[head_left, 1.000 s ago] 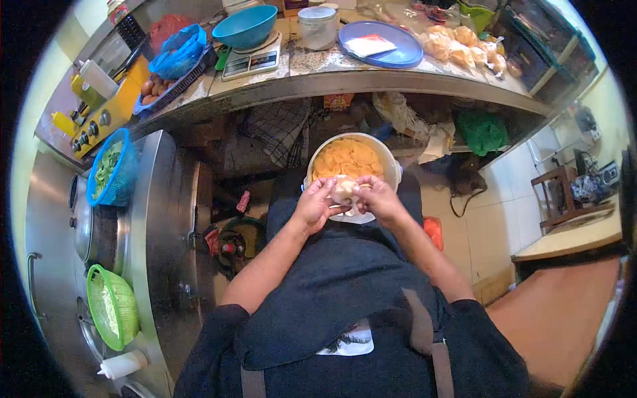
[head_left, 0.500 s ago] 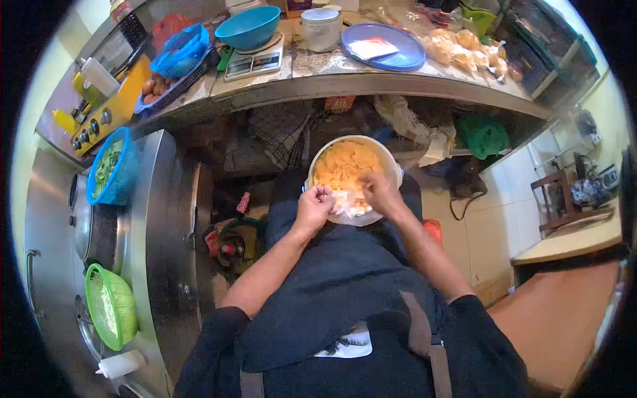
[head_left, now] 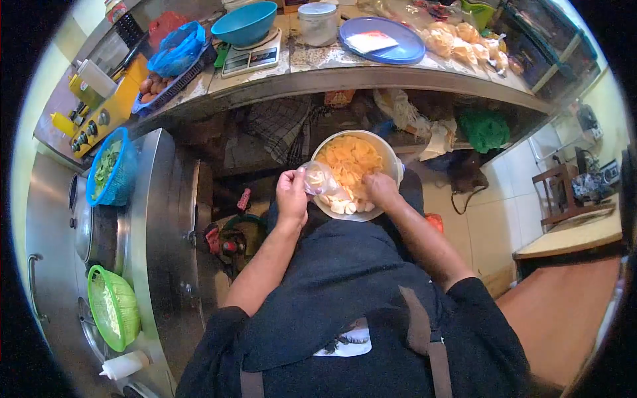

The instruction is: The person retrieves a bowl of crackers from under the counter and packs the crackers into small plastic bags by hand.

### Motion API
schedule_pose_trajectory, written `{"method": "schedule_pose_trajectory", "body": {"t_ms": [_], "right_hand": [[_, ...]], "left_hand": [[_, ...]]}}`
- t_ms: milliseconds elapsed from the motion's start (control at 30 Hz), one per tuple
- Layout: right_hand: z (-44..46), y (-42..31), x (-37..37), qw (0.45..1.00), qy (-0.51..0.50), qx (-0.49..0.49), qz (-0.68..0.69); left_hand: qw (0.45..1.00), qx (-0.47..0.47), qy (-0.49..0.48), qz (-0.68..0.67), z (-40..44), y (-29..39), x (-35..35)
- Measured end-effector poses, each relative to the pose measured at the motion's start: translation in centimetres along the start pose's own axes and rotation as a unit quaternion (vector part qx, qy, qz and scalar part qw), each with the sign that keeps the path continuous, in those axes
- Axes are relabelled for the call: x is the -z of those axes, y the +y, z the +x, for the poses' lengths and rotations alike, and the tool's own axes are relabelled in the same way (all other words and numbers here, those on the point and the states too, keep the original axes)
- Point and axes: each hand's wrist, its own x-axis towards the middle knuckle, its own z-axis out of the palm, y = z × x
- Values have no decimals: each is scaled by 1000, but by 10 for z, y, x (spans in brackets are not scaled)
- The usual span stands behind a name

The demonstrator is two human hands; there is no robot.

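Observation:
A white tub [head_left: 391, 152] sits at my lap, holding orange chips [head_left: 348, 158] with several small white pieces [head_left: 350, 206] at its near side. My left hand [head_left: 292, 196] pinches a clear plastic bag [head_left: 320, 178] at the tub's left rim; something pale shows inside the bag. My right hand [head_left: 381, 191] reaches over the right part of the tub, its fingers bent down among the chips. What its fingertips hold, if anything, is hidden.
On the counter ahead are a teal bowl [head_left: 244, 25] on a scale [head_left: 252, 60], a lidded container [head_left: 318, 26], a blue plate [head_left: 405, 50] and filled plastic bags [head_left: 458, 45]. Baskets [head_left: 114, 308] stand at left, and a green bag [head_left: 483, 131] lies under the counter.
My left hand has moved left and up with the bag, away from my right hand. My right hand has gone from the bag into the tub, and the white pieces show more clearly.

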Motion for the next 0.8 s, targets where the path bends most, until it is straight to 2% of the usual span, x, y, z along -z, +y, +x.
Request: {"method": "schedule_pose_trajectory", "body": {"t_ms": [67, 133, 200, 233, 267, 333, 467, 500, 600, 800], "right_hand": [[-5, 0, 8, 997, 76, 9, 34], [-13, -6, 24, 980, 173, 14, 93], [-15, -14, 57, 949, 76, -104, 289], [-18, -17, 68, 910, 24, -164, 381], [-21, -17, 70, 848, 12, -180, 499], [-28, -13, 74, 680, -5, -202, 705], [-40, -17, 89, 552, -37, -166, 816], [-40, -19, 88, 542, -39, -148, 826], [-41, -34, 89, 566, -3, -118, 816], [-34, -41, 69, 676, 27, -92, 730]], "left_hand": [[1000, 1, 1, -9, 0, 7, -3], [998, 61, -27, 17, -7, 20, -4], [991, 122, -56, 29, -15, 21, -6], [984, 147, -94, 25, -15, 13, -2], [982, 162, -102, 7, -16, 5, -6], [972, 185, -142, 28, -21, -6, -8], [960, 227, -163, -15, -23, -15, -18], [956, 237, -167, -42, -27, -10, -22], [945, 251, -189, -89, -29, -9, -21], [942, 241, -213, -98, -30, -9, -20]]}}
